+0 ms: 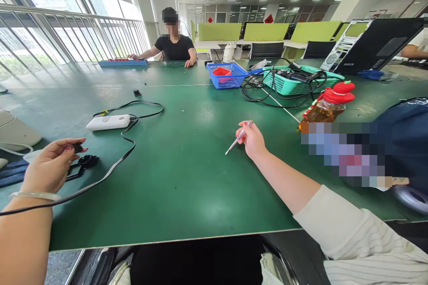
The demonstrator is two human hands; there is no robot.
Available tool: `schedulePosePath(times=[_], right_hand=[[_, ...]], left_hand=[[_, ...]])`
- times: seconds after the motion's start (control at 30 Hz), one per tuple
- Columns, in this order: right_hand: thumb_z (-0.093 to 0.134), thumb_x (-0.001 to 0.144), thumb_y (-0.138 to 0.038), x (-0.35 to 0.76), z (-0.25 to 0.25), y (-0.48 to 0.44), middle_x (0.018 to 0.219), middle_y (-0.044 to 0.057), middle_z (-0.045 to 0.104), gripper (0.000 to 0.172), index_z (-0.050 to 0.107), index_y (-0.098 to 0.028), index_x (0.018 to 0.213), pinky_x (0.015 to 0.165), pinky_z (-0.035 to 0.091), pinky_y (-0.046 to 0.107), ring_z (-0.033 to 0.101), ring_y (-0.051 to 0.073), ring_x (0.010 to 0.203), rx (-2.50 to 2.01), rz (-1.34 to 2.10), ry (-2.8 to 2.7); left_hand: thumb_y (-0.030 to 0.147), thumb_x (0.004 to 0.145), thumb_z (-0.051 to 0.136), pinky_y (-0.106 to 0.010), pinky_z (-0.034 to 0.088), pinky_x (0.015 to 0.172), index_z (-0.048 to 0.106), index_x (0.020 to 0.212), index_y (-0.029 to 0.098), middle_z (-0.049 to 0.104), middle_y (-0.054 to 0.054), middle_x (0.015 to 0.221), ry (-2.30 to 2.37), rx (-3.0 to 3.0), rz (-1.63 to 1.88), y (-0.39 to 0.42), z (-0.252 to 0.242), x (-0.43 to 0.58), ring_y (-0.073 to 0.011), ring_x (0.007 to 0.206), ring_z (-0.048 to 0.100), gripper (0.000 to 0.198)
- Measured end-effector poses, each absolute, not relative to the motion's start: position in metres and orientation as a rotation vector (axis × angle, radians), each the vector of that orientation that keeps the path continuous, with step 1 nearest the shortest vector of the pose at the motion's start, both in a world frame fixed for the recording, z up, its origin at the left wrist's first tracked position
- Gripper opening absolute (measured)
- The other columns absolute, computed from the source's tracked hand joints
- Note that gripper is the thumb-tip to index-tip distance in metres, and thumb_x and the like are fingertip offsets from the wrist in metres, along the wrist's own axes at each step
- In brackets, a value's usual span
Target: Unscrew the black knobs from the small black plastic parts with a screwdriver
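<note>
My left hand (50, 164) is closed in a pinch on a small black part (78, 147) at the left of the green table; its exact kind is too small to make out. Just below and beyond those fingers lie some black pieces (83, 164), one round and one frame-like. Over the middle of the table, my right hand (251, 139) grips a slim screwdriver (237, 140) by its handle. The bare metal shaft slants down to the left, its tip apart from any part. Another small black piece (137, 92) lies farther off on the tabletop.
A white power strip (109, 122) trails a black cable past my left wrist. Blue (227, 81) and teal (284, 84) baskets stand at the back, cables spilling from the teal one. A red-capped bottle (326, 104) stands right. Across the table sits a person (174, 46) beside a blue tray (123, 63).
</note>
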State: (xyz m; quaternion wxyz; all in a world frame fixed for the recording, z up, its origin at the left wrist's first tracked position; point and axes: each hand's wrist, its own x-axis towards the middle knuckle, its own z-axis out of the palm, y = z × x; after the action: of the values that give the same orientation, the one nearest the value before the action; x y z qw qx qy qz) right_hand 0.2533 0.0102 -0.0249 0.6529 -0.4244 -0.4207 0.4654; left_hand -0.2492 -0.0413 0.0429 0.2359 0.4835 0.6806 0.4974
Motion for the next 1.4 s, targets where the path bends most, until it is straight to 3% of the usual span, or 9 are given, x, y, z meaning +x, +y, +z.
schedulePosePath(times=[0.17,0.27,0.37,0.5,0.63,0.8,0.97,1.07,1.4], right_hand=[[0.072,0.073,-0.063,0.254,-0.024,0.009,0.053,-0.005,0.060,0.045,0.052,-0.024,0.084,0.042,0.037,0.024,0.045,0.009,0.039,-0.966,1.069,-0.943],[0.070,0.075,-0.063,0.254,-0.023,0.008,0.053,-0.005,0.059,0.044,0.052,-0.024,0.085,0.042,0.038,0.024,0.045,0.009,0.040,-0.974,1.071,-0.948],[0.068,0.077,-0.062,0.254,-0.023,0.008,0.053,-0.005,0.059,0.042,0.051,-0.024,0.086,0.042,0.038,0.025,0.046,0.010,0.039,-0.976,1.064,-0.959],[0.070,0.076,-0.061,0.253,-0.024,0.007,0.053,-0.005,0.059,0.042,0.052,-0.024,0.086,0.041,0.038,0.025,0.046,0.010,0.039,-0.970,1.062,-0.957],[0.070,0.075,-0.061,0.253,-0.024,0.008,0.053,-0.005,0.059,0.042,0.052,-0.024,0.086,0.041,0.037,0.024,0.045,0.010,0.039,-0.964,1.058,-0.957],[0.069,0.076,-0.062,0.254,-0.025,0.009,0.053,-0.005,0.059,0.043,0.052,-0.024,0.086,0.041,0.038,0.025,0.046,0.010,0.039,-0.965,1.053,-0.975],[0.071,0.074,-0.063,0.254,-0.026,0.009,0.054,-0.005,0.059,0.045,0.053,-0.024,0.086,0.042,0.038,0.024,0.046,0.009,0.039,-0.964,1.048,-0.971],[0.071,0.074,-0.063,0.254,-0.025,0.008,0.054,-0.005,0.059,0.044,0.054,-0.024,0.086,0.042,0.038,0.024,0.045,0.009,0.040,-0.972,1.053,-0.969],[0.070,0.075,-0.063,0.255,-0.026,0.008,0.055,-0.005,0.059,0.043,0.055,-0.024,0.087,0.042,0.039,0.025,0.046,0.010,0.041,-0.972,1.056,-0.994]], left_hand=[[0.028,0.080,0.063,-0.033,0.051,0.096,0.056,0.104,0.020,0.066,-0.001,0.103,1.799,1.294,1.325,-0.047,0.042,-0.259,-0.0178,0.099,0.064,0.027],[0.030,0.077,0.067,-0.038,0.045,0.106,0.054,0.118,0.022,0.066,-0.003,0.117,1.787,1.350,1.317,-0.050,0.041,-0.263,-0.0203,0.107,0.064,0.044],[0.032,0.079,0.064,-0.041,0.042,0.110,0.055,0.125,0.022,0.070,-0.006,0.115,1.868,1.380,1.201,-0.053,0.043,-0.261,-0.0248,0.119,0.061,0.049],[0.036,0.079,0.059,-0.042,0.050,0.100,0.062,0.122,0.022,0.074,-0.005,0.097,2.117,1.443,1.051,-0.054,0.049,-0.253,-0.0279,0.113,0.064,0.045],[0.044,0.078,0.059,-0.037,0.055,0.085,0.067,0.114,0.022,0.072,-0.003,0.091,2.360,1.577,0.990,-0.053,0.051,-0.252,-0.0247,0.094,0.068,0.043],[0.054,0.078,0.057,-0.038,0.051,0.089,0.070,0.109,0.022,0.071,-0.003,0.093,2.494,1.661,0.881,-0.051,0.049,-0.258,-0.0245,0.094,0.067,0.046],[0.057,0.079,0.055,-0.032,0.049,0.073,0.075,0.102,0.027,0.068,0.001,0.077,2.569,1.699,0.589,-0.050,0.053,-0.257,-0.0223,0.081,0.064,0.043],[0.060,0.079,0.053,-0.030,0.047,0.070,0.074,0.107,0.028,0.065,0.001,0.076,2.580,1.711,0.457,-0.050,0.055,-0.256,-0.0204,0.075,0.061,0.047],[0.059,0.081,0.050,-0.030,0.048,0.067,0.074,0.110,0.031,0.063,0.000,0.075,2.612,1.771,0.395,-0.052,0.056,-0.258,-0.0210,0.074,0.062,0.047]])
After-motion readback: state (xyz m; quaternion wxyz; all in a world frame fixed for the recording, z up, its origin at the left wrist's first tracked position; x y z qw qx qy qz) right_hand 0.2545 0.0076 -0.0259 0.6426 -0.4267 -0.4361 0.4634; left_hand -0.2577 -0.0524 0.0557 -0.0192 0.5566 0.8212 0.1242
